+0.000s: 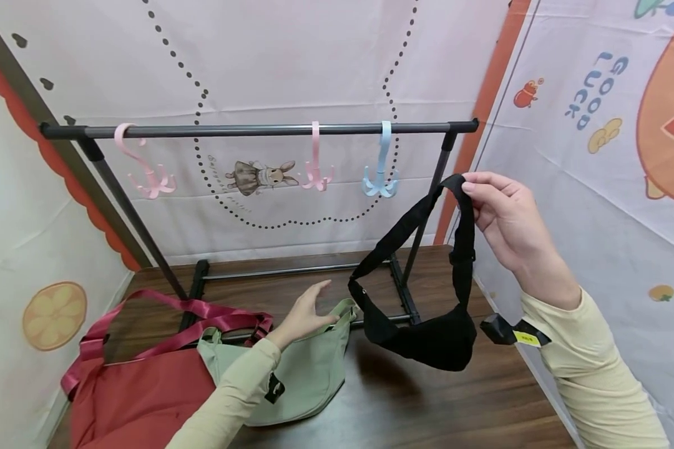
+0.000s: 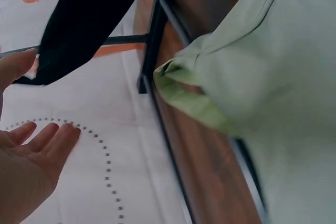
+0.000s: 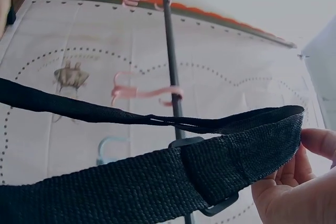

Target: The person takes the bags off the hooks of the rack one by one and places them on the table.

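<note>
A black shoulder bag (image 1: 432,340) hangs by its strap from my right hand (image 1: 508,218), whose thumb and fingers pinch the strap's top. In the right wrist view the woven strap (image 3: 131,182) runs through a buckle near that hand (image 3: 296,182). My left hand (image 1: 306,315) is held over a green bag (image 1: 309,374), fingers straight and spread from the thumb, nothing in its grasp. The left wrist view shows this hand (image 2: 31,156) palm up beside the black bag (image 2: 89,24). A red bag (image 1: 146,399) with shiny straps lies left of the green one.
A black metal rack (image 1: 230,131) stands at the back of the wooden table (image 1: 517,386). On its bar hang a left pink hook (image 1: 151,181), a middle pink hook (image 1: 316,171) and a blue hook (image 1: 380,174). Printed cloth walls (image 1: 314,62) enclose the table.
</note>
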Demonstrator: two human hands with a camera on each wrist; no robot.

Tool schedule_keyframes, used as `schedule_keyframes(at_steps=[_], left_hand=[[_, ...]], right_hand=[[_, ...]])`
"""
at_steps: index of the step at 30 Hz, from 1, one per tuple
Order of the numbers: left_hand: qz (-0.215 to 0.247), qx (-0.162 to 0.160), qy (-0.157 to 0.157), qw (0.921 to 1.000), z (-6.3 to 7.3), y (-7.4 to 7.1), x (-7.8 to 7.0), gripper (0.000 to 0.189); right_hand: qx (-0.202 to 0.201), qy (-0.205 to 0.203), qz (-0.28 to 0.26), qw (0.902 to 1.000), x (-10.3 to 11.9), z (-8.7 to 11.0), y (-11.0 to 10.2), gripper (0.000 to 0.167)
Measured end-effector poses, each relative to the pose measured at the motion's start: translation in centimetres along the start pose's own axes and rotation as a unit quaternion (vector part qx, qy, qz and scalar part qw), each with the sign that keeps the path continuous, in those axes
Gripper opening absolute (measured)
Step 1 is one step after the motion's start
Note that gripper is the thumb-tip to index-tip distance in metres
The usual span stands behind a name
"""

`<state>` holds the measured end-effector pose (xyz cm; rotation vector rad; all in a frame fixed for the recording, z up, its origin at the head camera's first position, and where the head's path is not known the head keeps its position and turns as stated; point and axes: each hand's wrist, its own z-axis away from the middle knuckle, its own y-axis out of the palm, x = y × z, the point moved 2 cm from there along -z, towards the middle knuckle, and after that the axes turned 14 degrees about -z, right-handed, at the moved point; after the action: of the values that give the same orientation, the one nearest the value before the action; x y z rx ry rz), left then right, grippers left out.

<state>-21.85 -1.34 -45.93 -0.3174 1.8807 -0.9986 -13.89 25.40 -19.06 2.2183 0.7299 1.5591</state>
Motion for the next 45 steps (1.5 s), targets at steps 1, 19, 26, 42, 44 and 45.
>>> schedule_keyframes(at_steps=[1, 19, 26, 42, 44, 45], left_hand=[[0.021, 0.006, -0.007, 0.9997, 0.1, 0.4, 0.2, 0.074], [0.284, 0.026, -0.061, 0.9566, -0.2, 2.3, 2.5, 0.061], [0.282, 0.038, -0.065, 0.9564, 0.0, 3.1, 1.8, 0.029], [0.232, -0.083, -0.051, 0.9679, 1.6, -3.6, -2.2, 0.01], [0.226, -0.096, -0.05, 0.9681, 1.9, -4.4, -2.3, 0.009], [0.223, -0.103, -0.049, 0.9681, 2.0, -4.8, -2.4, 0.008]], right_hand=[[0.003, -0.002, -0.001, 1.0, 0.0, 0.0, 0.3, 0.012], [0.021, 0.001, -0.007, 0.9998, -0.3, -0.3, 2.5, 0.015], [0.017, 0.005, -0.01, 0.9998, -0.7, -0.1, 2.3, 0.014], [-0.012, 0.027, -0.018, 0.9994, -1.2, -1.7, -1.7, 0.011], [-0.028, 0.042, -0.009, 0.9987, -1.6, -2.1, -2.6, 0.01], [-0.036, 0.051, -0.005, 0.998, -1.8, -2.3, -3.1, 0.01]])
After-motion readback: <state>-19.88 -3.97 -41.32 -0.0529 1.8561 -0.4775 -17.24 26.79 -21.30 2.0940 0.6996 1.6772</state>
